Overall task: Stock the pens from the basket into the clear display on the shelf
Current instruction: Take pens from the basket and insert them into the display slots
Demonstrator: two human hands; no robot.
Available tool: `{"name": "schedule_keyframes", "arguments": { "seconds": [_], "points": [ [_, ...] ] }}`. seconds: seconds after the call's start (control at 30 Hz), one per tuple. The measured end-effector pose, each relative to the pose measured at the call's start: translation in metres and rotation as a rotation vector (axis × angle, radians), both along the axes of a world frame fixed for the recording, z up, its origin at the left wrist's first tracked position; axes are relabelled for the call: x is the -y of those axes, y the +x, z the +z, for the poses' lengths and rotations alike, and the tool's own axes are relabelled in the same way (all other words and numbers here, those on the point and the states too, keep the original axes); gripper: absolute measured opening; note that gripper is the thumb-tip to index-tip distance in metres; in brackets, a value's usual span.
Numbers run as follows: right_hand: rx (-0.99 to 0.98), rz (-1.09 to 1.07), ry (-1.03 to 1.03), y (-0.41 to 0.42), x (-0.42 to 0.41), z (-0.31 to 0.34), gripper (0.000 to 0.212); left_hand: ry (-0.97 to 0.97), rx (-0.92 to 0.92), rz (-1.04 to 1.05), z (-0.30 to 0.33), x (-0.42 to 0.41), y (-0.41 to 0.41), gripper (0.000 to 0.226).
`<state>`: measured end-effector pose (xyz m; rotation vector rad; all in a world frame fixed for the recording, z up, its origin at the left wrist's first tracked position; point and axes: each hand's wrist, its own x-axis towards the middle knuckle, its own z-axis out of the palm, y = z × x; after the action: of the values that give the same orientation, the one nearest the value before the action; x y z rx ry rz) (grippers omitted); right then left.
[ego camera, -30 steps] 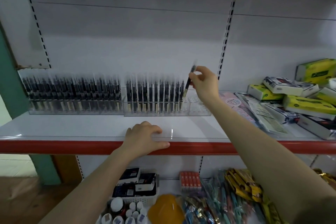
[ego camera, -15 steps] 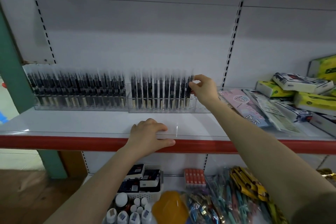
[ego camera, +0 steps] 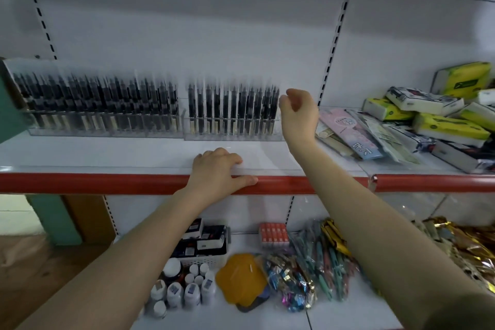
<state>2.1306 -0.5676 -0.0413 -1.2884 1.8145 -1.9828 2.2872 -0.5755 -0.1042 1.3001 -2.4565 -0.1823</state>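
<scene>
Two clear displays stand at the back of the white shelf (ego camera: 107,153), both filled with upright black pens. The right display (ego camera: 233,135) holds a row of black pens (ego camera: 233,107), blurred by motion. My right hand (ego camera: 298,112) hovers at that display's right end with fingers loosely curled and holds nothing. My left hand (ego camera: 218,171) rests on the shelf's red front edge, fingers over the rim. The left display (ego camera: 101,131) is packed with pens too. No basket of pens is recognisable in view.
Pink packets (ego camera: 348,128) and stacked yellow-green and white boxes (ego camera: 439,115) crowd the shelf's right side. The lower shelf holds a white basket of small boxes (ego camera: 206,244), little bottles (ego camera: 184,289), an orange item (ego camera: 241,278) and bundles of coloured pens (ego camera: 321,262).
One second ago my right hand pinched a black pen above the right display. It lowered the pen into the end slot, let go, and now hovers empty. My left hand stayed put.
</scene>
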Motion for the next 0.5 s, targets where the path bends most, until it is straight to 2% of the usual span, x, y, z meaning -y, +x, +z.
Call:
{"name": "schedule_keyframes", "arguments": {
  "seconds": [0.07,0.17,0.23,0.3,0.37,0.43,0.5],
  "points": [
    [0.067,0.054,-0.101,0.023,-0.018,-0.002,0.022,-0.047,-0.056,-0.054,-0.002,-0.005,0.004,0.061],
    [0.098,0.199,-0.156,0.063,-0.050,-0.019,0.009,-0.276,-0.356,-0.235,-0.013,-0.023,0.027,0.044],
    [0.115,0.307,-0.158,0.089,-0.075,-0.042,0.008,-0.388,-0.533,-0.277,-0.034,-0.044,0.052,0.032],
    [0.114,0.389,-0.116,0.114,-0.093,-0.076,0.013,-0.270,-0.608,-0.218,-0.065,-0.064,0.078,0.026],
    [0.138,0.455,0.011,0.135,-0.102,-0.123,0.016,0.009,-0.614,-0.043,-0.103,-0.075,0.105,0.021],
    [0.169,0.518,0.213,0.151,-0.105,-0.177,0.017,0.249,-0.516,0.116,-0.154,-0.075,0.129,0.015],
    [0.230,0.568,0.429,0.160,-0.102,-0.230,0.019,0.393,-0.414,0.206,-0.205,-0.072,0.149,0.016]
  ]
}}
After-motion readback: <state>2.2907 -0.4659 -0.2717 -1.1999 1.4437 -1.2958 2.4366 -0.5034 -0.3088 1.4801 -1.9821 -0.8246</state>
